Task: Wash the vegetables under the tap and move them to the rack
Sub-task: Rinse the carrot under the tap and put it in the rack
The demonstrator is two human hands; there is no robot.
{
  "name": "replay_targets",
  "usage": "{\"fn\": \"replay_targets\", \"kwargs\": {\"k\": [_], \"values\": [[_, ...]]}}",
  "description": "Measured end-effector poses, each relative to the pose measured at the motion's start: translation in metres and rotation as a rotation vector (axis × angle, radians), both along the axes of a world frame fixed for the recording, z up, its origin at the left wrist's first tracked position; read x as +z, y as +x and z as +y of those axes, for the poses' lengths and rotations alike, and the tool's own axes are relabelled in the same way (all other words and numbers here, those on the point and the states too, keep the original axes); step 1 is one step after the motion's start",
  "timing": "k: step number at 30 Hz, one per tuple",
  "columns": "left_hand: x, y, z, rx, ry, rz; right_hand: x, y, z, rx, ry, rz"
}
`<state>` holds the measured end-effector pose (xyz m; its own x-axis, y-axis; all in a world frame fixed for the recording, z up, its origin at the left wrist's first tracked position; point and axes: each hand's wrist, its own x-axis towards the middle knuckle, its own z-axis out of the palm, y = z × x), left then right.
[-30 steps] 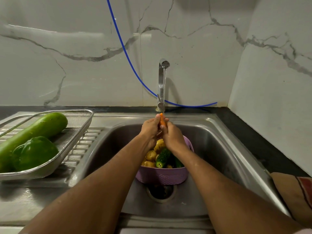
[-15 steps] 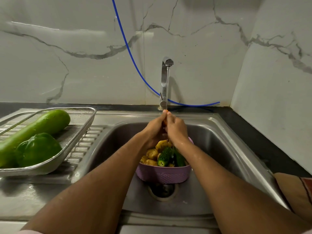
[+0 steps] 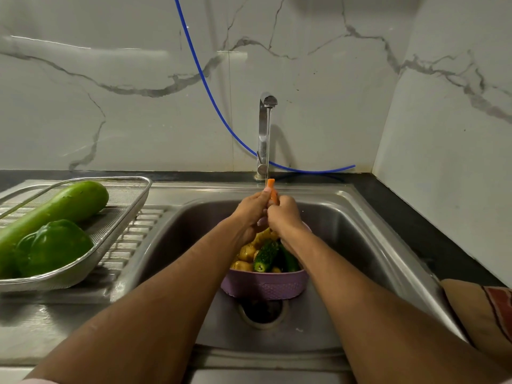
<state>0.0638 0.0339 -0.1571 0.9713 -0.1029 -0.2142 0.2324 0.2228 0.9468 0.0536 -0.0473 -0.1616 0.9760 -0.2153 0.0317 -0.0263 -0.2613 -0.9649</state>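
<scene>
Marble walls back a steel sink (image 3: 360, 217) where left hand (image 3: 250, 210) and right hand (image 3: 284, 214) both grip a carrot (image 3: 272, 189) under the tap (image 3: 266, 128); next, likely, a carry left to the rack (image 3: 133, 214).

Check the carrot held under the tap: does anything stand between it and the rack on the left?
Nothing visible does. Both hands, left and right, hold the carrot above the sink. The way left to the rack runs over bare drainboard. A gourd and a green pepper lie in it, with free mesh beside them.
</scene>
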Motion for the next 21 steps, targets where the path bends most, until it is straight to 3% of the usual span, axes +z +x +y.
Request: {"fn": "replay_targets", "kwargs": {"k": [4, 9, 13, 21], "values": [[0.002, 0.005, -0.001, 0.040, 0.008, -0.043, -0.012, 0.008, 0.004, -0.030, -0.349, -0.114], [0.000, 0.010, 0.006, 0.043, 0.025, 0.019, -0.003, -0.003, -0.004, 0.095, -0.498, -0.094], [0.001, 0.009, 0.017, -0.026, -0.003, 0.066, -0.002, -0.006, -0.008, 0.128, -0.460, -0.092], [-0.006, 0.006, 0.003, 0.084, 0.358, -0.058, -0.011, -0.010, -0.008, 0.181, -0.626, -0.024]]}}
